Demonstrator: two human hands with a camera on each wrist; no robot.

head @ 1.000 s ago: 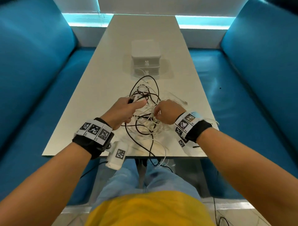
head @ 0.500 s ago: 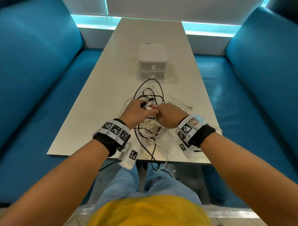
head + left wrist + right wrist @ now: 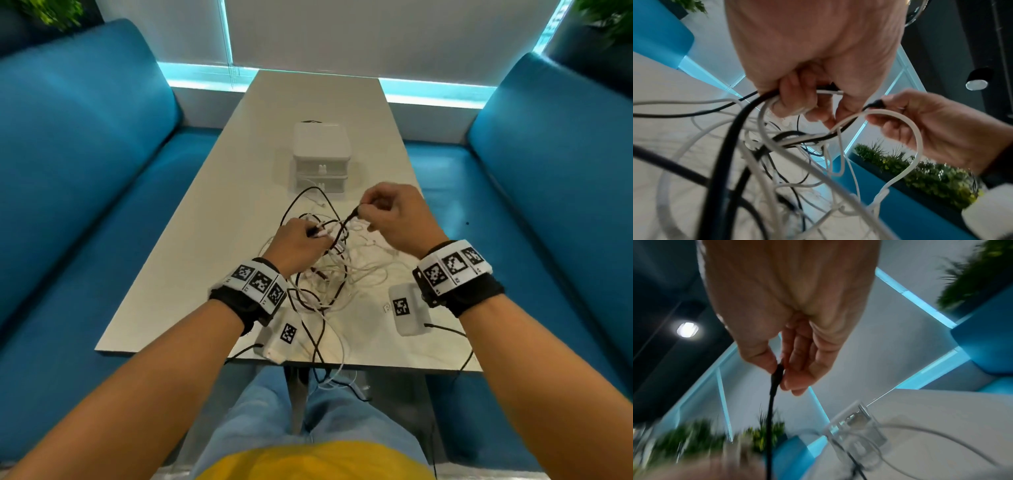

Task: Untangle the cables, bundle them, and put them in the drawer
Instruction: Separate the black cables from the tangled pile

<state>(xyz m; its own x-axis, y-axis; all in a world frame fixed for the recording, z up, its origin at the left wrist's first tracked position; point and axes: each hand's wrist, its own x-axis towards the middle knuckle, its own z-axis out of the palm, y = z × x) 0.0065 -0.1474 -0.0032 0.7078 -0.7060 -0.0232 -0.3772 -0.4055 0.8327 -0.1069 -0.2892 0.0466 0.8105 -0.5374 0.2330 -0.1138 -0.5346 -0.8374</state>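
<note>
A tangle of black and white cables lies on the near half of the white table, some strands hanging over the front edge. My left hand grips a few black and white strands at the heap's left side. My right hand is raised above the heap and pinches the plug end of a black cable between thumb and fingers. A small white two-drawer box stands beyond the cables, both drawers closed.
Blue sofas flank the table on both sides. Plants stand behind the sofa backs. White wrist camera units hang under my wrists near the table's front edge.
My right hand has lifted up and to the right, drawing the black cable's plug end out of the heap. My left hand stays on the strands. The head view has tilted up.
</note>
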